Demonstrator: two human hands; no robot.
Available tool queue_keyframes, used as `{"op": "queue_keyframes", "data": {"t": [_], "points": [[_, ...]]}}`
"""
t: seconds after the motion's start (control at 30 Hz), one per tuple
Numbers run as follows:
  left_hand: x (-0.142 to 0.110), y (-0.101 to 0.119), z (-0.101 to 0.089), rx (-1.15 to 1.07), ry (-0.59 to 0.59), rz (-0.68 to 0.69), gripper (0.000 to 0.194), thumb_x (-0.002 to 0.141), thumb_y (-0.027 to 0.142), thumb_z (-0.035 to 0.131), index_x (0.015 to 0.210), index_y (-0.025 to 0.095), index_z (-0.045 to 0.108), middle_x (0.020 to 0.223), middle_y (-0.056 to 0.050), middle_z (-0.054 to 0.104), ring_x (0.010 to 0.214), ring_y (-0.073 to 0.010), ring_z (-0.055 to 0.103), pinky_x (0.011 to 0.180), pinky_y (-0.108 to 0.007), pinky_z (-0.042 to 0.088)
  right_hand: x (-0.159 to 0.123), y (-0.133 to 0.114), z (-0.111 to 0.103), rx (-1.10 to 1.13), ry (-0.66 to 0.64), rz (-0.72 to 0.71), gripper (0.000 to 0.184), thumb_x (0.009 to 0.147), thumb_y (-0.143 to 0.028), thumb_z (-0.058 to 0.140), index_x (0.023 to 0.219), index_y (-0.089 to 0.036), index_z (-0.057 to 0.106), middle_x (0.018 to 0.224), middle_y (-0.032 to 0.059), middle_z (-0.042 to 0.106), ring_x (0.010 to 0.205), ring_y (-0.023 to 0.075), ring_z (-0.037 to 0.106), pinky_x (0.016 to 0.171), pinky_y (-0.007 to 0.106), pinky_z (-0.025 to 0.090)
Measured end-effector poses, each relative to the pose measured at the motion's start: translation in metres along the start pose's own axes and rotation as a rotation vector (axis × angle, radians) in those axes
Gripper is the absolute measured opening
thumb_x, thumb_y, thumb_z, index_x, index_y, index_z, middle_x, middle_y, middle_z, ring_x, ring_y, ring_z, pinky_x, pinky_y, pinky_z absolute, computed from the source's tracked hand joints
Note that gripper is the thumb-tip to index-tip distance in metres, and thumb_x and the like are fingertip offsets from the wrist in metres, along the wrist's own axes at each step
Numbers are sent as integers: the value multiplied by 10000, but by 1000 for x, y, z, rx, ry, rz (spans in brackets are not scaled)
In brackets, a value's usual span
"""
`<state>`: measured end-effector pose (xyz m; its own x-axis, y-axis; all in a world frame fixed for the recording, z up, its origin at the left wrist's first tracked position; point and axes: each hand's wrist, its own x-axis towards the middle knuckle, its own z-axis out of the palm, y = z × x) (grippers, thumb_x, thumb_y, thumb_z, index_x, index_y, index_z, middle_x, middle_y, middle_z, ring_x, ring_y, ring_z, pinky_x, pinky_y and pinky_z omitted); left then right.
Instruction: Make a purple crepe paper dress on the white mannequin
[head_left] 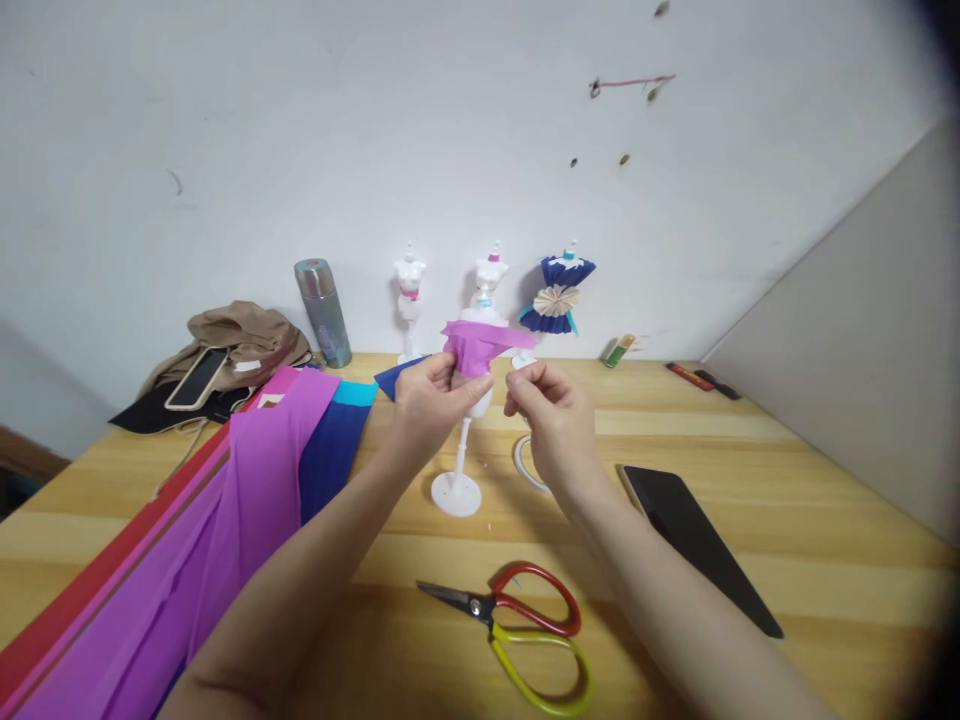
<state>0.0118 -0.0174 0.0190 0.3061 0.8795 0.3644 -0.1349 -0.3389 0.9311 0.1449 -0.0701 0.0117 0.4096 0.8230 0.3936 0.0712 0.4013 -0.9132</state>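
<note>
In the middle of the head view, a small white dress-form mannequin stands on its round base on the table. A strip of purple crepe paper is wrapped round its chest, and one end sticks out to the right. My left hand is closed round the mannequin's body, thumb in front, pressing the paper against it. Just to the right of the body, my right hand is pinched closed. Whatever lies between its fingertips, if anything, is hidden. A roll of white tape is partly behind my right wrist.
Scissors with red and yellow handles lie in front. Purple, red and blue crepe paper spreads at left. A tablet lies at right. Behind stand a thermos, two white mannequins and a blue-dressed mannequin.
</note>
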Motion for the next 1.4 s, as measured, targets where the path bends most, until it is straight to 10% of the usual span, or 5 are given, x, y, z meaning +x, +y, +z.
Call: {"op": "queue_keyframes", "data": {"t": [0.27, 0.53, 1.1, 1.4], "points": [[-10, -2, 4, 774, 242, 514, 148, 772, 206, 729, 725, 179, 591, 676, -16, 653, 699, -165, 631, 672, -265, 488, -5, -8, 3, -160, -14, -123, 295, 743, -371, 727, 612, -225, 507, 555, -50, 444, 547, 118, 409, 540, 292, 325], [-10, -13, 7, 909, 272, 778, 100, 823, 172, 685, 908, 141, 642, 793, -70, 714, 775, -192, 688, 705, -266, 512, 0, 0, 2, -190, -32, -95, 289, 724, -348, 696, 602, -223, 465, 548, -59, 423, 537, 108, 391, 532, 278, 311], [-15, 13, 5, 639, -72, 265, 193, 855, 216, 509, 693, 205, 404, 580, 50, 436, 550, -98, 437, 560, -237, 304, 8, -3, -4, 5, 0, 79, 268, 631, -368, 792, 649, -202, 583, 565, -42, 523, 546, 107, 452, 545, 272, 364], [-9, 11, 1, 539, -7, 269, 316, 881, 317, 480, 615, 194, 362, 559, 46, 362, 566, -94, 336, 569, -269, 247, 5, -4, -5, 6, -126, 81, 256, 679, -392, 761, 650, -202, 592, 608, -25, 565, 595, 127, 504, 609, 301, 414]]}}
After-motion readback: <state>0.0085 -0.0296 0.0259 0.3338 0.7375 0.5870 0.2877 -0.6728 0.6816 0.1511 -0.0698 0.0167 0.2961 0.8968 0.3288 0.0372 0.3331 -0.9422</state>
